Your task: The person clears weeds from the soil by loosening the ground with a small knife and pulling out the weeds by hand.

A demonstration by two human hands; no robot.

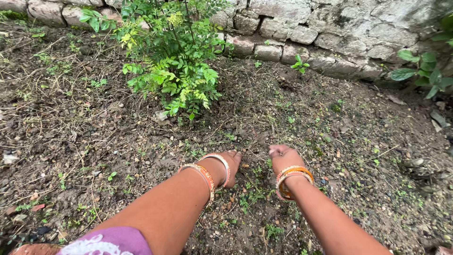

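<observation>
Both arms reach down from the bottom of the frame to a patch of bare soil [85, 141] scattered with twigs and tiny seedlings. The left hand [230, 166], just left of centre, lies low with its fingers stretched forward and down against the ground; whether anything sits under the palm cannot be told. The right hand [283, 157], just right of centre, is curled into a loose fist, the fingertips pinched together at a thin dry stem [258, 140] that lies on the dirt between the two hands (it looks gripped, though the stem is too fine to be sure). Orange and gold bangles [293, 178] ring both wrists.

A small leafy shrub [177, 66] stands in the upper middle of the frame, well apart from the hands, with a rough stone wall [339, 33] along the top edge and a broad-leaved plant [424, 73] at the upper right.

In my judgement the risks are small ones: a brittle stem may snap at the pinch and leave its base in the ground, the loose, damp-looking soil could give way under the braced left hand, and the bangles could catch on twigs or scoop up dirt.
</observation>
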